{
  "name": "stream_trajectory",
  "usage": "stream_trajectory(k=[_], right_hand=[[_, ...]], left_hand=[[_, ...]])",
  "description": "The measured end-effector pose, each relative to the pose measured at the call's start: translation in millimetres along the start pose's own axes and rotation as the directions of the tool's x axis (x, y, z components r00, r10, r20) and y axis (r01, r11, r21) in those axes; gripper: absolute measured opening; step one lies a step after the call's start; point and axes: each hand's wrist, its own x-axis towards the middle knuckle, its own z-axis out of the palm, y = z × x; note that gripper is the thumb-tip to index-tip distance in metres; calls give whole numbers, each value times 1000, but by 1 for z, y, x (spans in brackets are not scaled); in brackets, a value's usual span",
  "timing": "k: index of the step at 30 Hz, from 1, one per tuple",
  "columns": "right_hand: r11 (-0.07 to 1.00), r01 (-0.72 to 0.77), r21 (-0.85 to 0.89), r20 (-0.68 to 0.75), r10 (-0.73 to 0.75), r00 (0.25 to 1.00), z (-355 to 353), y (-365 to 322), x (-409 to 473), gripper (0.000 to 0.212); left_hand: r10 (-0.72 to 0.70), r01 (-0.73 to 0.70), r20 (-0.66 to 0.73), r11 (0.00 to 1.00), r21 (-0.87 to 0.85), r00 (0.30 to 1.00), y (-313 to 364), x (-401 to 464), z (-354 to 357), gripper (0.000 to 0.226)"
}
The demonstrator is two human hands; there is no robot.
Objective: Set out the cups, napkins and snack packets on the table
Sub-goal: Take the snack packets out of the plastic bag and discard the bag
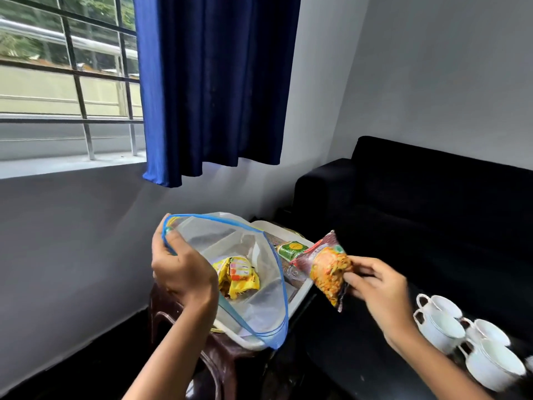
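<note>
My left hand (pixel 181 269) grips the blue-zippered rim of a clear plastic bag (pixel 259 307) and holds its mouth open. Yellow snack packets (pixel 239 277) lie inside the bag. My right hand (pixel 375 287) pinches a red and orange snack packet (pixel 327 268), lifted just outside the bag's mouth. A green packet (pixel 291 249) lies behind it on the white tray (pixel 301 295). Several white cups (pixel 441 324) stand together on the dark table (pixel 346 356) at the lower right. No napkins can be made out.
The white tray rests on a brown plastic stool (pixel 225 353) under the bag. A black sofa (pixel 418 203) fills the right side behind the table. A blue curtain (pixel 213 82) and a barred window (pixel 66 82) are on the wall ahead.
</note>
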Motion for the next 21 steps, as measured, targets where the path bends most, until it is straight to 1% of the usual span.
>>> stream_trajectory(k=[3,6,10,13,15,17,18,20,21], right_hand=[[994,-83,-74,64,88,994,29,21,20,39],[975,-139,-171,108,159,981,58,37,38,27],[945,-131,-299,197,195,961,83,46,50,24],[899,-58,-434,239,177,955,88,45,53,10],[871,-12,-492,234,146,961,88,41,52,8],[850,27,-525,226,109,968,85,34,52,14],[838,39,-544,196,82,977,84,29,52,18],[855,44,-517,63,-14,998,80,16,49,21],[889,58,-454,-22,-76,997,77,8,47,20]], left_hand=[[55,-54,23,998,-27,998,0,-5,1,42],[106,-105,85,994,-14,991,-1,-12,2,43],[114,-124,150,990,61,982,0,-20,3,43],[115,-134,203,987,85,973,-1,-29,3,44],[119,-146,238,984,98,964,-1,-34,3,45],[126,-162,268,980,117,955,-2,-38,4,46],[128,-169,284,978,123,950,-3,-39,4,46],[123,-172,321,977,130,939,-6,-42,5,46],[113,-171,346,975,142,931,-9,-43,5,45]])
